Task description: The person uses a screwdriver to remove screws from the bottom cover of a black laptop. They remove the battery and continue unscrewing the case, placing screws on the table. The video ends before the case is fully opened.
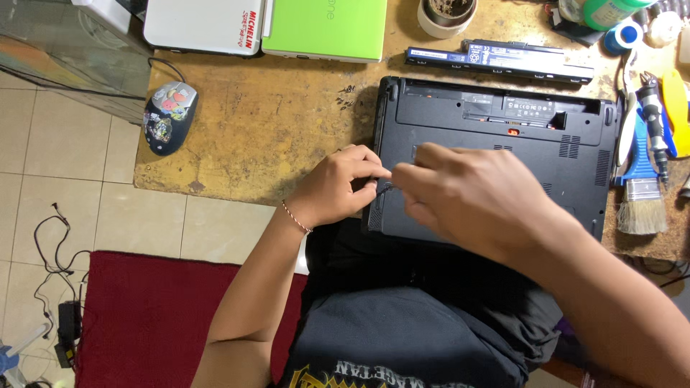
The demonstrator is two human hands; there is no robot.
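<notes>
A black laptop (503,144) is laid upside down on the worn yellowish table (266,122), its base facing up and its battery bay seen open along the far edge. Both hands are brought together at the laptop's near left corner. The left hand (338,190) is curled, its fingertips pinched narrowly on a small dark part (384,188) at the laptop's left edge; what that part is cannot be told. The right hand (467,197) is laid over the base, its fingers bent toward the same spot and meeting the left fingertips; its grip is hidden by the back of the hand, so whether anything is held in it cannot be told. A thin red-and-white cord is worn on the left wrist. A long black battery pack (503,61) is set beyond the laptop, near its far edge. To the right, a paintbrush with a blue handle (640,187) and a screwdriver (654,122) are placed just beside the laptop. A sticker-covered mouse (169,116) lies at the table's left edge, well apart from the hands, and a white laptop (205,25) and a green laptop (327,29) are seen closed at the far side.
</notes>
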